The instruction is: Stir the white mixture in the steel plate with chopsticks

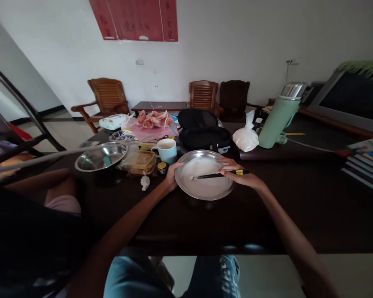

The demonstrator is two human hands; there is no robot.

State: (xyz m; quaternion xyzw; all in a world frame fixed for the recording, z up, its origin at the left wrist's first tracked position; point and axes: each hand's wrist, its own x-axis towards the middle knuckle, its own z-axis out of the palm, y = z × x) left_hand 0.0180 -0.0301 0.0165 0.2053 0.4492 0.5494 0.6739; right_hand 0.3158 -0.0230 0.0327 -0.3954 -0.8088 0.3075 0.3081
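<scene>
A round metal basin (204, 196) with a pale, whitish mixture in it sits on the dark table in front of me. My left hand (173, 175) grips its left rim, with some of the fingers hidden behind the edge. In my right hand (231, 171) is a pair of black chopsticks (209, 176) with gold-banded ends. Their tips dip into the mixture left of the basin's middle. Just beyond my left hand stands a light blue mug (167, 151). A tied plastic bag of white powder (246, 139) lies behind the basin to the right.
Behind the basin is an open black case (203, 134). A green thermos (276, 120) stands at the right, near stacked books (365, 169). Leftward are a second metal basin (81, 162), plastic containers (143, 161), a small jar (162, 167) and another person's arm (46, 182).
</scene>
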